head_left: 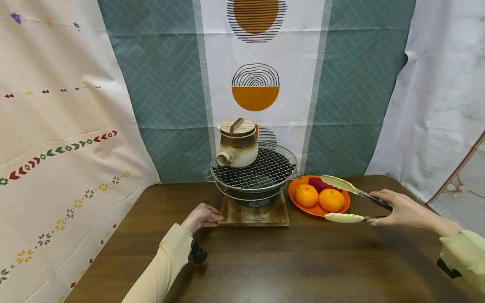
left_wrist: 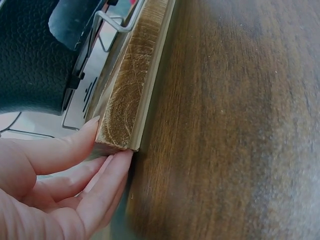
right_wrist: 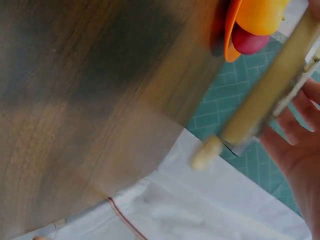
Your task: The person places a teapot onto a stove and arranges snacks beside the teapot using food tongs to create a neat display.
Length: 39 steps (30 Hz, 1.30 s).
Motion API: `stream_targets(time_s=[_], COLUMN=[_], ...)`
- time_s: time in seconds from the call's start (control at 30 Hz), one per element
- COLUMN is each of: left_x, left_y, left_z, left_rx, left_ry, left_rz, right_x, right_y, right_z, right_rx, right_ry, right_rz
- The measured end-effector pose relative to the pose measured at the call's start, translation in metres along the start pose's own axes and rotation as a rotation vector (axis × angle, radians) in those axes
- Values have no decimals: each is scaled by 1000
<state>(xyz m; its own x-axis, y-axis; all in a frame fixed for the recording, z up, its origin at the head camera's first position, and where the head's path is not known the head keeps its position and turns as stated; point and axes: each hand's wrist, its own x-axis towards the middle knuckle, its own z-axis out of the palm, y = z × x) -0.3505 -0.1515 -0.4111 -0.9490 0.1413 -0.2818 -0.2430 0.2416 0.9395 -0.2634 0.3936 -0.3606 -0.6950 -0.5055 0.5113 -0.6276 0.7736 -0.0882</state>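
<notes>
My left hand [head_left: 202, 216] pinches the front left corner of a wooden board [left_wrist: 120, 112], thumb on top and fingers under the edge. On that board stands a round charcoal grill [head_left: 250, 195] with a wire mesh. A clay teapot [head_left: 242, 153] with a side handle and wooden lid sits on the mesh, toward the left. At the right, my right hand [head_left: 407, 212] holds tongs [head_left: 339, 184] with cream tips, their arms spread apart. The tips are near an orange plate [head_left: 297, 207], with one overlapping it in the head view. Motion blurs the right wrist view.
On the plate lie two oranges [head_left: 306, 195] and a dark red, long root vegetable [head_left: 317, 184]. The brown wooden table [head_left: 265, 261] has a patterned cloth [head_left: 57, 147] at its left, a green and white curtain [head_left: 170, 84] behind and pale fabric [head_left: 451, 105] at the right.
</notes>
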Motion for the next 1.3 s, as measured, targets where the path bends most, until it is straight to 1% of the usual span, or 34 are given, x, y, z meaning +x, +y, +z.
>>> stream_targets(time_s=[0.03,0.07,0.17,0.27,0.3,0.4,0.47,0.53,0.57,0.63,0.83,1.1,1.3], left_x=[3,9,16,11,6,-3,-5,-6,-4,-4,-3,-3,-2], left_y=[-3,-7,-12,-8,-4,1,3,3,3,2,1,1,0], left_z=[-1,-4,-6,-4,-1,0,0,0,0,-1,-2,-2,-2], left_rx=[2,-10,-6,-9,4,-10,-16,-22,-21,-22,-29,-40,-40], left_ry=[-7,-40,-57,-37,-5,-1,-4,-10,-4,0,0,-8,-13], left_rz=[5,25,37,23,5,10,12,12,1,0,6,6,2], right_x=[0,0,1,2,3,3,3,3,3,3,5,8,10], right_y=[0,0,0,-1,-2,-2,-1,-1,-1,-2,-5,-7,-9], right_z=[0,-1,-2,-4,-5,-7,-7,-8,-8,-9,-13,-17,-21], right_rx=[-2,-6,-2,10,7,-18,-37,-45,-44,-46,-66,-43,-57], right_ry=[11,19,34,24,22,15,14,3,-3,-13,-18,-98,-132], right_rz=[9,14,38,76,91,123,138,154,159,170,209,283,300])
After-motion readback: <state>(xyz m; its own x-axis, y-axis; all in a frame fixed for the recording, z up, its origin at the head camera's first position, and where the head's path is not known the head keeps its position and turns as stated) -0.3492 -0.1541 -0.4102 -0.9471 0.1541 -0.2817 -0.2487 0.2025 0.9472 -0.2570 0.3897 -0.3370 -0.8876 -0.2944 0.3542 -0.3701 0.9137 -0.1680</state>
